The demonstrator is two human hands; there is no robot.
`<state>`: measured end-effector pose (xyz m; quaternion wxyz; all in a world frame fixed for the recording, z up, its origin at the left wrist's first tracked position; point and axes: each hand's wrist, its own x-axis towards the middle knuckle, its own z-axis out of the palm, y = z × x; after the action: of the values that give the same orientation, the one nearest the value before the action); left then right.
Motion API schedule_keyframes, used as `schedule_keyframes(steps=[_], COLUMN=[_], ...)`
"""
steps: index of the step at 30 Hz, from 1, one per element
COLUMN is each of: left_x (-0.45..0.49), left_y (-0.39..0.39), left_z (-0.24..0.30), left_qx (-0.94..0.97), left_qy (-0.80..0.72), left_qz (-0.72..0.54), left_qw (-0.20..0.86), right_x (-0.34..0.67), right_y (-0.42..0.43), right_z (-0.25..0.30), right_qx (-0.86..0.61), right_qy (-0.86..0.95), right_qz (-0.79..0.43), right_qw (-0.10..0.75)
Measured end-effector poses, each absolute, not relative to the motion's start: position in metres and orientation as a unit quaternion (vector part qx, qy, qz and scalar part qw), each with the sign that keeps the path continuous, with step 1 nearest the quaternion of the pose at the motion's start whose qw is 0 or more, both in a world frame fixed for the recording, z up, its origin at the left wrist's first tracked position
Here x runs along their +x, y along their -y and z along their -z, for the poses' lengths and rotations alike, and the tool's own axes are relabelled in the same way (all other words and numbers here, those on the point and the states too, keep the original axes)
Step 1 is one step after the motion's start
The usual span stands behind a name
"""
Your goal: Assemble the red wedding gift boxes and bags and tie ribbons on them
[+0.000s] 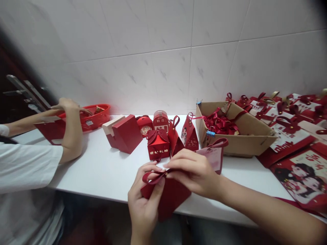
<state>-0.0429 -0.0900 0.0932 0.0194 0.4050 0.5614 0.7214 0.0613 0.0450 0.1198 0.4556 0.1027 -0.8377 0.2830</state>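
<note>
Both of my hands are at the top of a dark red gift box [173, 197], which I hold near the table's front edge. My left hand [145, 194] grips its top edge, thumb in front, with a loop of dark red ribbon [153, 178] beside the thumb. At the base of that loop, the fingers of my right hand [190, 170] pinch the ribbon; a small gold-coloured spot shows there. Just behind my hands stand several small red gift boxes, among them a square one with gold lettering [158, 146].
A cardboard box [237, 146] holding red ribbons stands right of centre. Several finished-looking red gift bags [288, 139] cover the right side. At the left, another person's arm [73, 126] reaches over a red plastic basket [102, 117]. Flat red boxes [127, 134] stand between. A tiled wall rises behind.
</note>
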Motion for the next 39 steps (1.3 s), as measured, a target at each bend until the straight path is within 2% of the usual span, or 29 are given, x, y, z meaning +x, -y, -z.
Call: schedule_keyframes(steps=[5,10,14,17,22,26,33,36,39], left_x=[-0.006,0.024,0.025,0.018,-0.003,-0.016,-0.022,-0.035,-0.056], left_y=[0.107,0.109,0.107,0.109,0.100,0.084,0.069,0.072,0.079], left_z=[-0.114,-0.119,-0.113,-0.112,-0.108,-0.101,-0.091,-0.088,-0.083], left_qx=[0.376,0.498,0.652,0.619,0.484,0.423,0.400,0.364,0.311], left_qy=[-0.523,-0.474,-0.397,-0.397,-0.460,-0.551,-0.632,-0.647,-0.673], left_qz=[-0.765,-0.726,-0.636,-0.655,-0.733,-0.712,-0.654,-0.662,-0.670], left_qw=[-0.010,0.020,0.114,0.172,0.128,0.108,0.115,0.105,0.029], right_x=[0.106,0.177,0.231,0.270,0.302,0.279,0.238,0.239,0.245], right_y=[-0.037,-0.008,0.011,0.013,-0.012,-0.047,-0.079,-0.072,-0.069], right_z=[-0.126,-0.139,-0.136,-0.120,-0.086,-0.075,-0.054,-0.036,-0.013], right_qx=[0.005,-0.045,-0.108,-0.202,-0.467,-0.573,-0.566,-0.535,-0.513], right_qy=[0.859,0.898,0.892,0.854,0.655,0.549,0.690,0.707,0.668], right_qz=[-0.360,-0.296,-0.264,-0.263,-0.294,-0.199,-0.131,-0.145,-0.184], right_qw=[0.365,0.321,0.350,0.400,0.516,0.575,0.432,0.439,0.507])
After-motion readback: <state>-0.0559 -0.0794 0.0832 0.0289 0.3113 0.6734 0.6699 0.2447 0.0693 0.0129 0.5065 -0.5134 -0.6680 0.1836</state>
